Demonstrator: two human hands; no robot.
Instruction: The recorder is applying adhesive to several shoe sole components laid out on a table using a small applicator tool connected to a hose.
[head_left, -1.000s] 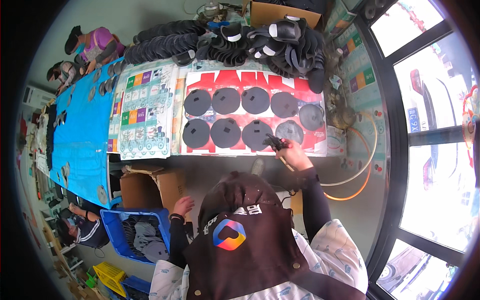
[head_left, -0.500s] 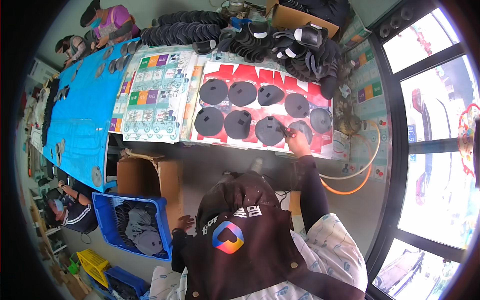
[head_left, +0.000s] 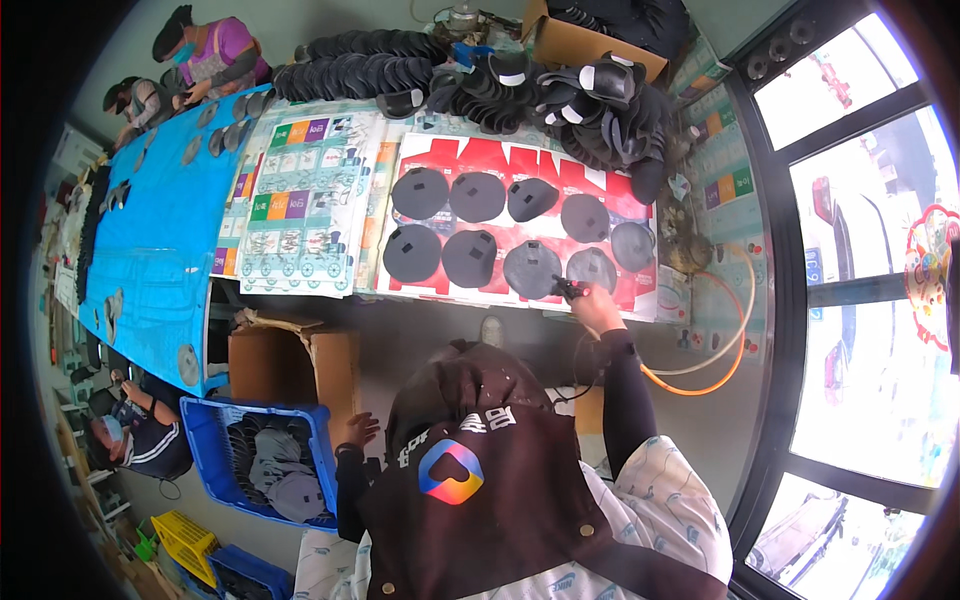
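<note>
My right hand is closed around a small dark hand tool at the table's near edge; the tool's exact kind cannot be made out. Its tip points at the gap between two dark grey rounded pads, one on the left and one on the right. Several such pads lie in two rows on a red and white printed sheet, most bearing a small black patch. Low beside my apron, my left hand hangs with its fingers apart and holds nothing.
Stacked dark curved pieces line the table's back, with a cardboard box behind. A blue crate and an open carton stand at my left. An orange hose loops on the right. Other people work at the blue table.
My right hand and the tool have drawn back toward the near edge, uncovering the pad beneath. My left hand has risen slightly. The whole view has shifted a little.
</note>
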